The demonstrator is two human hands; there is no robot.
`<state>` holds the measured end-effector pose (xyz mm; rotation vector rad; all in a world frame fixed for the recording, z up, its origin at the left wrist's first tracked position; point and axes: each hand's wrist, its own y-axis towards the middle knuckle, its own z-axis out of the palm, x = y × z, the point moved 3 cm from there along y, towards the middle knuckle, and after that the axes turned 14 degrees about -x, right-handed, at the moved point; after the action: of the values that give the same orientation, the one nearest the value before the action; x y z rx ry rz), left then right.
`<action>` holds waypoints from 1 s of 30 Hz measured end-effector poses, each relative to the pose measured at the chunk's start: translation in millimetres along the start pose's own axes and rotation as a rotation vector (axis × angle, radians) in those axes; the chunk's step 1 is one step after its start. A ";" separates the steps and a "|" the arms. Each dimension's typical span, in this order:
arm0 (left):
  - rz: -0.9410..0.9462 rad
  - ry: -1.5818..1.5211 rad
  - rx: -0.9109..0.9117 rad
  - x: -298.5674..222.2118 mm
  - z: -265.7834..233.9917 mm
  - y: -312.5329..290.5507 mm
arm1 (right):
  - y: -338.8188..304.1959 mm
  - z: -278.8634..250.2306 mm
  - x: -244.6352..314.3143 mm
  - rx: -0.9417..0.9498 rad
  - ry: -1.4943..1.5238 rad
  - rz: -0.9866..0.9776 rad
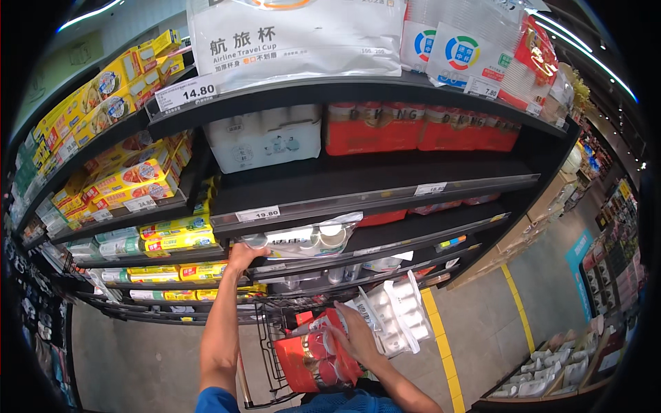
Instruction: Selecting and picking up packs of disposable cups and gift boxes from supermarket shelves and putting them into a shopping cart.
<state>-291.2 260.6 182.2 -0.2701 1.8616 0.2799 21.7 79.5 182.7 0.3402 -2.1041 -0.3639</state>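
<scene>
My left hand (248,257) reaches to a lower shelf and closes on the left end of a white plastic-wrapped pack of cups (323,239); its fingers are partly hidden by the pack. My right hand (358,336) is wrapped over a red plastic-wrapped pack of cups (310,358), low in front of me and above a black wire cart (272,365). Just past the right hand, a white pack of rolled or stacked cylinders (398,313) lies at the right of the cart, and what holds it up is hidden.
Above the left hand, a dark shelf (379,186) carries a white pack (265,141) and red packs (420,129). Yellow boxes (134,180) fill the shelves at left. A large white bag (296,48) overhangs the top shelf. Yellow floor lines (441,337) run along the right aisle.
</scene>
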 end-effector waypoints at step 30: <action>-0.015 -0.173 -0.028 21.6 -13.3 -13.4 | 150.7 33.6 36.7 -0.159 -0.367 -0.509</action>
<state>-305.2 242.7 164.7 -0.2706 1.6857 0.3099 -40.7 208.0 251.7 0.7642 -2.3036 -0.9479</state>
